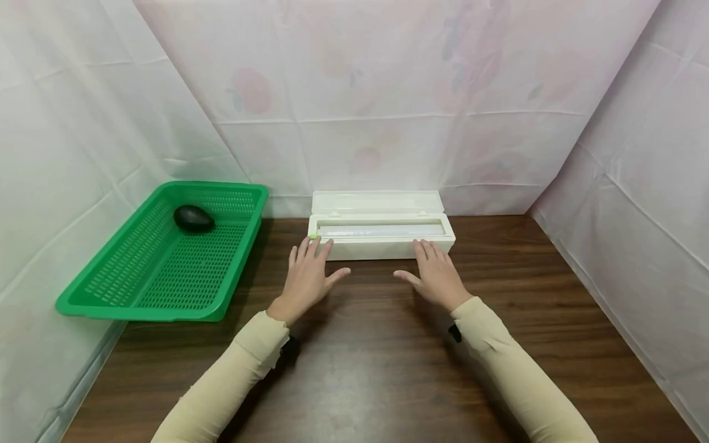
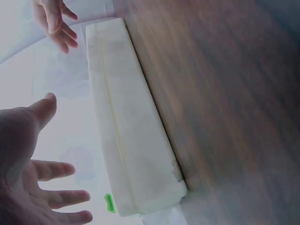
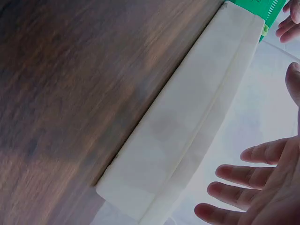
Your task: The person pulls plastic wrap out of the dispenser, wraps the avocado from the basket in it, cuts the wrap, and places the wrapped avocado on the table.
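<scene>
1. A long cream-white plastic wrap-dispenser box (image 1: 382,237) lay crosswise on the dark brown wooden table (image 1: 388,369), at its far edge against the pale floral cloth backdrop (image 1: 388,92). Its hinged lid stood open toward the far side, and a pale roll showed in the trough.

2. The left hand (image 1: 308,278) hovered just near of the box's left end, palm down, fingers straight and slightly spread, holding nothing. Its fingertips reached the near wall beside a small green slider tab (image 1: 314,237); whether they touched the box could not be told from the head view, and the left wrist view showed a gap.

3. The right hand (image 1: 436,275) mirrored it at the box's right end, flat and relaxed with nothing in it, fingertips at the near wall.

4. Judged from this, the step in hand was the approach: both hands had been brought to the dispenser but had not gripped it.

5. The next move would likely call for steadying the box with one hand while the other reached into the trough or took the tab.

6. At the far left, a green perforated plastic basket (image 1: 111,289) rested tilted against the cloth, with a dark oval avocado-like fruit (image 1: 194,218) in its far end.
</scene>
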Demonstrator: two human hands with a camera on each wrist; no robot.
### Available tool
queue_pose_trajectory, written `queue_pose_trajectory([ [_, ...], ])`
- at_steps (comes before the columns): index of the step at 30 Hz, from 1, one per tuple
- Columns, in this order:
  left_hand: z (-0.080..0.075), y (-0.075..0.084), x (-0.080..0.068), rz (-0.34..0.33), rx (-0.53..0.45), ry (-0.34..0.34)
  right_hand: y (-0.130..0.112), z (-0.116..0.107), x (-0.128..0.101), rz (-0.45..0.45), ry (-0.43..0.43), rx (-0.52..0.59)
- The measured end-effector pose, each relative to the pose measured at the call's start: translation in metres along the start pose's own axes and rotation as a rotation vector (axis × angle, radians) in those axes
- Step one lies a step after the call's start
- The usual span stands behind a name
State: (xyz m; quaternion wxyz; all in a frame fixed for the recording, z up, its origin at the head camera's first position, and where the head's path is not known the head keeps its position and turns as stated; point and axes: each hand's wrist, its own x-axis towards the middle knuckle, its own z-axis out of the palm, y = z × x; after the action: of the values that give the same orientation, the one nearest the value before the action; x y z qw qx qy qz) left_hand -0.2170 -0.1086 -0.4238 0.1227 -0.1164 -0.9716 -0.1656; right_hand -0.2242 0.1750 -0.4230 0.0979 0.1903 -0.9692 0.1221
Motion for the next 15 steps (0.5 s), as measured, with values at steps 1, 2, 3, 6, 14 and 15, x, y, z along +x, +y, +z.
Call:
queue_pose_trajectory([
  [1, 0.000, -0.001, 0.001, 0.000, -0.001, 0.002, 0.001, -0.001, 0.001, 0.003, -0.006, 0.002],
  [2, -0.001, -0.001, 0.003, 0.000, 0.003, 0.002, 0.002, -0.002, 0.001, 0.007, -0.012, 0.007],
  [3, -0.001, -0.002, 0.004, 0.000, 0.002, 0.000, 0.003, -0.003, 0.002, 0.012, -0.016, 0.010],
  [6, -0.001, -0.003, 0.010, 0.005, -0.007, 0.002, 0.008, -0.006, 0.004, 0.022, -0.022, 0.010],
  [14, 0.003, -0.016, 0.023, 0.079, -0.026, 0.157, 0.017, -0.010, 0.011, 0.005, -0.029, 0.018],
  [15, 0.004, -0.018, 0.024, 0.082, -0.024, 0.168, 0.018, -0.010, 0.012, 0.004, -0.031, 0.016],
])
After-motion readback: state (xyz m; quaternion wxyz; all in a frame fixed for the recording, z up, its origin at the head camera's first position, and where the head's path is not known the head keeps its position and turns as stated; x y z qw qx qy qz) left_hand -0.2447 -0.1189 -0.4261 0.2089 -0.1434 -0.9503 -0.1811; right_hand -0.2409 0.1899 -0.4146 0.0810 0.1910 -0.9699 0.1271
